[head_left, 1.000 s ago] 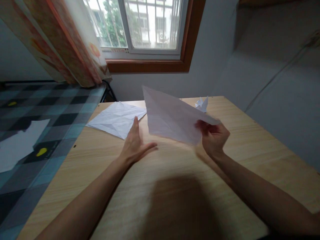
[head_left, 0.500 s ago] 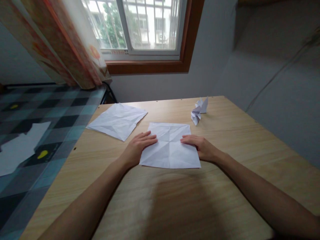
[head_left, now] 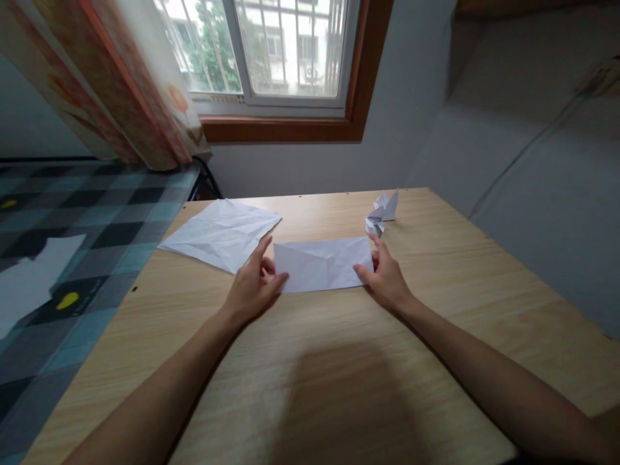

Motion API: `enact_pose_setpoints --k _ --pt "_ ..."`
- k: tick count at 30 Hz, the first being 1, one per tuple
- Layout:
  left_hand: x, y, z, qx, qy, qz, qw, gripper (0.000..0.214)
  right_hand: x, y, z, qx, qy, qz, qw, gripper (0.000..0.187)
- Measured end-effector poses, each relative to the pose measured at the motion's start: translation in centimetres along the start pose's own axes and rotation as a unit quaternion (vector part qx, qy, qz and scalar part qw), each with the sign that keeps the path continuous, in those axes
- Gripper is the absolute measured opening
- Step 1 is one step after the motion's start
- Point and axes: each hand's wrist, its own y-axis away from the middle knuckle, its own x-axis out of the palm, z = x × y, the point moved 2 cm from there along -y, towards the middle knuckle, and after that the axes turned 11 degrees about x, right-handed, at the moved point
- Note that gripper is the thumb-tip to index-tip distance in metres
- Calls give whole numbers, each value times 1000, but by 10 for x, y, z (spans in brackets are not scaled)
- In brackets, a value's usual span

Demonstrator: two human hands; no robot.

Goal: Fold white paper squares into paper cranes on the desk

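Note:
A white creased paper sheet (head_left: 323,263) lies on the wooden table (head_left: 339,361), folded in half into a wide rectangle. My left hand (head_left: 252,287) grips its left end, thumb on the near corner. My right hand (head_left: 385,278) pinches its right end, thumb on the near corner. A second creased white sheet (head_left: 220,232) lies flat just beyond my left hand. A small folded paper figure (head_left: 380,213) stands past my right hand.
A checked blue and black bed cover (head_left: 72,226) lies left of the table, with a white paper (head_left: 29,281) on it. A window (head_left: 281,51) and orange curtain (head_left: 130,84) are behind. A grey wall (head_left: 533,161) runs along the right.
The sheet went from being held in the air by my right hand to lying flat. Both hands then folded its near half up and away.

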Motion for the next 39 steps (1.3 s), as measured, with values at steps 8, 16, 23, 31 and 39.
enact_pose_setpoints --k 8,16,23,31,39 --pt "19 4 -22 201 -155 243 936 61 5 -1 18 -204 221 7 954 70" --pt "22 6 -30 184 -137 391 891 64 50 -6 39 -287 294 272 870 79" --pt "21 8 -30 183 -131 371 901 62 25 -10 10 -269 318 296 859 97" --pt "20 7 -31 185 -126 336 915 55 -23 -6 -21 -269 307 230 883 88" --pt "21 6 -32 141 -171 257 941 50 -7 30 28 -332 376 178 847 32"
